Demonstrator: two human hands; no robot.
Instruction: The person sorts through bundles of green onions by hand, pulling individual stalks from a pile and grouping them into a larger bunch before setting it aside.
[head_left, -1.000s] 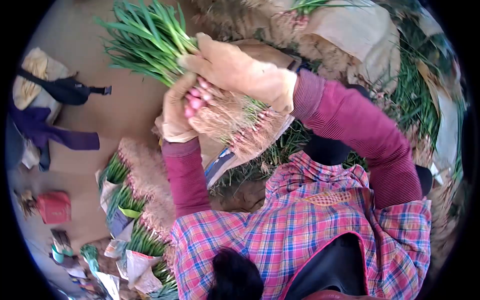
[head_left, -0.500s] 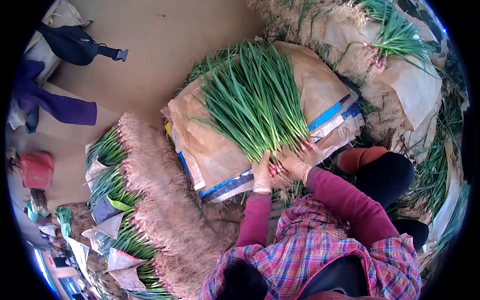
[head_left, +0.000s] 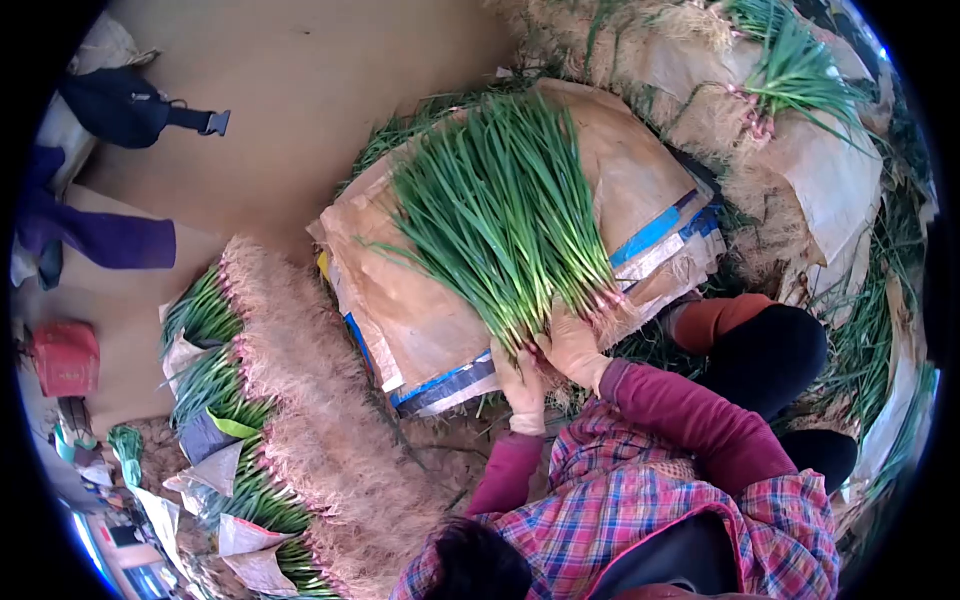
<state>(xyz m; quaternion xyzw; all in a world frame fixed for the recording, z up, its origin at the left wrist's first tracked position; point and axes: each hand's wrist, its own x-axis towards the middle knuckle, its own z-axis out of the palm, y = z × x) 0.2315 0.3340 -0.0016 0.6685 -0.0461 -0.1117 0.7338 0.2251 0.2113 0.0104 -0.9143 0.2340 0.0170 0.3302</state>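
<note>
A wide bunch of green onions (head_left: 500,210) lies fanned out on a stack of brown paper sheets (head_left: 410,320), its pinkish bulbs and roots towards me. My left hand (head_left: 519,388) is closed round the bulb end of the leftmost stalks, at the near edge of the stack. Just right of it, my right hand (head_left: 572,345) is wrapped over the stalk bases beside it, its fingertips hidden among them. Both hands wear pale gloves. The loose bulbs on the bunch's right side stick out past my right hand.
A long row of wrapped onion bundles (head_left: 250,410), roots facing right, runs down the left. More bundles (head_left: 790,80) rest on sheets at the upper right. A red bag (head_left: 66,358), a black waist pouch (head_left: 115,105) and purple cloth (head_left: 110,235) are at the far left.
My left hand has moved down towards me with the ends of the left stalks. My right hand has shifted slightly left and down. The view has shifted a little.
</note>
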